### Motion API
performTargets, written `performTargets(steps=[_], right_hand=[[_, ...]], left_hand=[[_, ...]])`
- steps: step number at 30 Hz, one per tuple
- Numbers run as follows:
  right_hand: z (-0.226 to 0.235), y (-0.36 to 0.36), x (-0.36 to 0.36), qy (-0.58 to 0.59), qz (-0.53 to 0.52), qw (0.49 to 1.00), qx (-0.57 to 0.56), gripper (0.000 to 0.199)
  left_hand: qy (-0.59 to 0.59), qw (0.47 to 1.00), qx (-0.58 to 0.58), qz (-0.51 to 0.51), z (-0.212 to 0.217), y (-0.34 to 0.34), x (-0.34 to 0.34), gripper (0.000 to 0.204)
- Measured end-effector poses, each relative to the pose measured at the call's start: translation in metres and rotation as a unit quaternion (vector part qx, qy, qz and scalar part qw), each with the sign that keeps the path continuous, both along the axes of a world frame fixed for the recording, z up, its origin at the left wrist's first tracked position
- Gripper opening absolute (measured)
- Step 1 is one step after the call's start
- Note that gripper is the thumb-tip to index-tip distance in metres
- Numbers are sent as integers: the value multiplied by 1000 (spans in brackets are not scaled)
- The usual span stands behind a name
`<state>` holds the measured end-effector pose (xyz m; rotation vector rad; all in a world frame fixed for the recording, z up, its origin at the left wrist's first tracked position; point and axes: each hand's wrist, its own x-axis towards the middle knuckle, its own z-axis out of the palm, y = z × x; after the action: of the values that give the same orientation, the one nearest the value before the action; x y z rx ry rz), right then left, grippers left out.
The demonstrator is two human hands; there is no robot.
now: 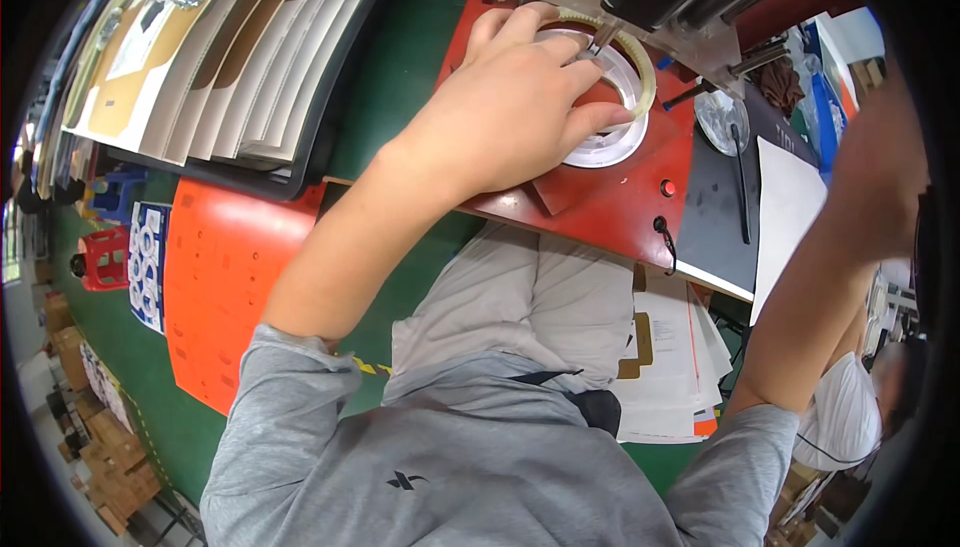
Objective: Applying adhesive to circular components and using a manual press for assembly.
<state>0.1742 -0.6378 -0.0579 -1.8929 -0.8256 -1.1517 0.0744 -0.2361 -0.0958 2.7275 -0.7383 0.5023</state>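
My left hand (520, 102) lies over a round white ring-shaped piece (612, 154), its thumb along the rim and its fingers curled over the far side. A pale yellowish ring (645, 62) runs round the white piece. Both rest on the red base plate (610, 192) of a bench machine, under its metal pins (603, 39). At the right edge my right hand (888, 172) is raised and smeared by motion, its fingers lost near the dark rim of the picture. What it holds, if anything, cannot be made out.
A dark tray (300, 179) at the left bears upright cardboard pieces (235, 77). A red button (668, 189) sits on the base plate. Right of it lie a white sheet (785, 202), a black stick (741, 187) and a clear round dish (720, 117). A person (845, 412) is at the right.
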Motion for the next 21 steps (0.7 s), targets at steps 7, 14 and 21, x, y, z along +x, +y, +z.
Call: performTargets(steps=[7,14,21], right_hand=[[53,160,-144,-33,-61,997,-33,33],[-49,130,-188,328,-172,843,-390,50],[-43,133,-194,355,-158,805,-448,70]], left_hand=[[-40,984,-157,-69,-5,24,-29,25],[68,895,-428,105,-62,73,-60,30],[109,894,-419,113,-82,67,-71,46]])
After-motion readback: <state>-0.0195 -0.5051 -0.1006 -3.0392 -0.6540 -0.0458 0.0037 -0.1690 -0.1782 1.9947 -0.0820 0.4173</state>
